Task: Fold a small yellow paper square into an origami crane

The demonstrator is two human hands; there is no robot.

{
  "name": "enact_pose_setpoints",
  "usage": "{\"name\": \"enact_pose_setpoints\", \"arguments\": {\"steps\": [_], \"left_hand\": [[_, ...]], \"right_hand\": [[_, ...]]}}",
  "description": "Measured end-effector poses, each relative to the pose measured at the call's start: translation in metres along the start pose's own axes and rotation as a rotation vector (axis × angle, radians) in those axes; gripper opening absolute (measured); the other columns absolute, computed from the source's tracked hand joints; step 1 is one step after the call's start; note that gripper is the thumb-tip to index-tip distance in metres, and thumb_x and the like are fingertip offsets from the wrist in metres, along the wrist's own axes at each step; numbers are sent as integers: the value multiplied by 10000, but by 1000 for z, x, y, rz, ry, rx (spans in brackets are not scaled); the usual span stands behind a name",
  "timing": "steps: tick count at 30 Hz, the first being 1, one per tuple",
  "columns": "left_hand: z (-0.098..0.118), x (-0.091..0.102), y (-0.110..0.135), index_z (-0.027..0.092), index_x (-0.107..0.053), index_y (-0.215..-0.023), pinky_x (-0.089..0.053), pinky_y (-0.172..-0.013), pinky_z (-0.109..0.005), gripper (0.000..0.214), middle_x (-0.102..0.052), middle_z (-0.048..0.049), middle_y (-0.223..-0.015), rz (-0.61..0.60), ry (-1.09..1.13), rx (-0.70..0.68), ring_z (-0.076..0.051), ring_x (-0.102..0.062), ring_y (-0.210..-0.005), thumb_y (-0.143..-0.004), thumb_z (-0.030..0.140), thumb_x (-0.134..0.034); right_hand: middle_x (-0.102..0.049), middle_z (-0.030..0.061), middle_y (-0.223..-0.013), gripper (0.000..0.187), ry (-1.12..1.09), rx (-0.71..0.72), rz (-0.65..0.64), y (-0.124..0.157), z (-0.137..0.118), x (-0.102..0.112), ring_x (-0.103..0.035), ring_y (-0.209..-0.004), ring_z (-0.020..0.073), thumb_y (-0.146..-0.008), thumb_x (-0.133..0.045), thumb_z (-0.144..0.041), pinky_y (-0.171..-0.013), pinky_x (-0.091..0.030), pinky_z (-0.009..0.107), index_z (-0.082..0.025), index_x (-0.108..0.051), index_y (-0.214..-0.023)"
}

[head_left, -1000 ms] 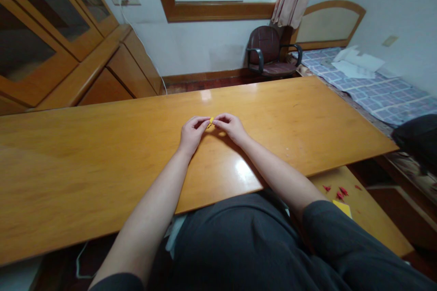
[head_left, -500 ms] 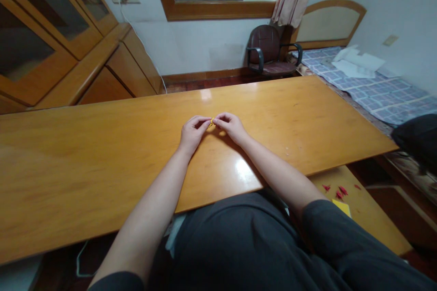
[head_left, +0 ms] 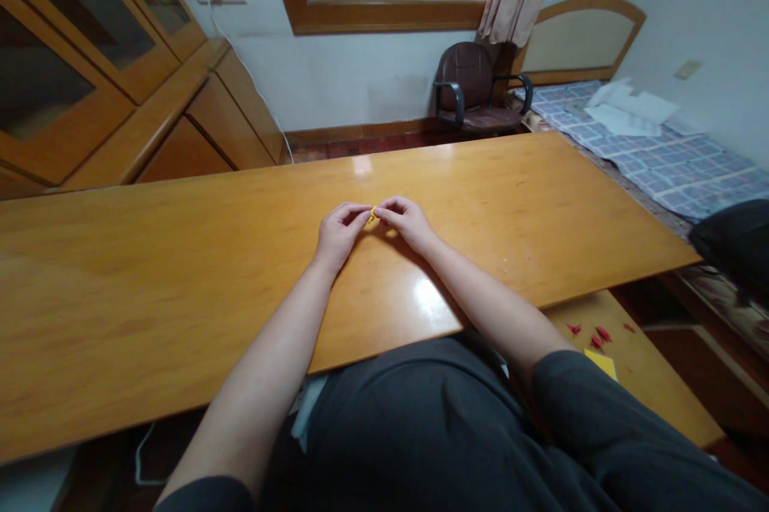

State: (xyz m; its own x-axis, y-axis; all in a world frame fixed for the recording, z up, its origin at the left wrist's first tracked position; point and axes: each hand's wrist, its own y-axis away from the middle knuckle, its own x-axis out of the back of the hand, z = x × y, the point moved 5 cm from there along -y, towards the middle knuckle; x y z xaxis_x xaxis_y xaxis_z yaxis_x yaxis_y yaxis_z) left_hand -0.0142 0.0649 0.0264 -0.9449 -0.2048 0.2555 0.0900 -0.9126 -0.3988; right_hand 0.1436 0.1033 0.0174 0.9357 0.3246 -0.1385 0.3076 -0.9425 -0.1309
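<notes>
A small piece of folded yellow paper (head_left: 373,213) is held between my two hands, just above the wooden table (head_left: 180,280). My left hand (head_left: 341,233) pinches its left side between thumb and fingers. From the right, my right hand (head_left: 406,220) grips it the same way, fingertips close to those of the left. Most of the paper is hidden by the fingers, so its folded shape cannot be made out.
On a lower board at the right lie several small red folded paper pieces (head_left: 602,334) and a yellow paper sheet (head_left: 601,364). Beyond the table stands a brown armchair (head_left: 465,87). A bed (head_left: 661,151) is at the right, a wooden cabinet (head_left: 156,111) at the left.
</notes>
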Motion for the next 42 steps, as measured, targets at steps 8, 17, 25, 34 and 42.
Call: {"name": "enact_pose_setpoints", "arguments": {"steps": [8,17,25,34,42], "left_hand": [[1,-2,-1,195,-766,-940,-523,-887,-341,264,-755,-71,-968,-12,31,4,-207,-691,-915,-826,425,-705],[-5,-2,-1,193,-766,-925,-527,-902,-357,266,-755,-71,-949,-12,55,45,-214,-688,-915,-802,424,-719],[-1,-2,-1,179,-743,-881,-536,-886,-356,262,-752,-65,-913,10,111,103,-206,-688,-870,-758,410,-757],[-12,0,-3,177,-663,-956,-547,-821,-332,343,-716,-58,-923,64,182,150,-189,-682,-869,-714,389,-782],[-12,4,-4,180,-644,-918,-531,-740,-277,340,-699,-33,-864,126,208,174,-163,-661,-813,-690,384,-793]], "right_hand": [[-627,-17,-694,351,30,41,26,-3,2,3,-531,-645,115,-659,-796,-487,-624,-435,245,-186,-651,-765],[-616,-19,-702,374,66,41,22,-2,2,3,-520,-645,115,-665,-792,-513,-619,-427,247,-188,-642,-773],[-595,-25,-671,358,55,40,25,0,-2,2,-509,-629,116,-659,-801,-492,-606,-416,251,-190,-633,-750],[-621,-21,-693,332,44,38,13,-1,3,2,-520,-626,112,-683,-792,-475,-605,-423,245,-188,-642,-753],[-652,-14,-716,330,84,0,-44,-2,12,-2,-527,-623,99,-701,-778,-444,-598,-410,227,-165,-702,-859]]}}
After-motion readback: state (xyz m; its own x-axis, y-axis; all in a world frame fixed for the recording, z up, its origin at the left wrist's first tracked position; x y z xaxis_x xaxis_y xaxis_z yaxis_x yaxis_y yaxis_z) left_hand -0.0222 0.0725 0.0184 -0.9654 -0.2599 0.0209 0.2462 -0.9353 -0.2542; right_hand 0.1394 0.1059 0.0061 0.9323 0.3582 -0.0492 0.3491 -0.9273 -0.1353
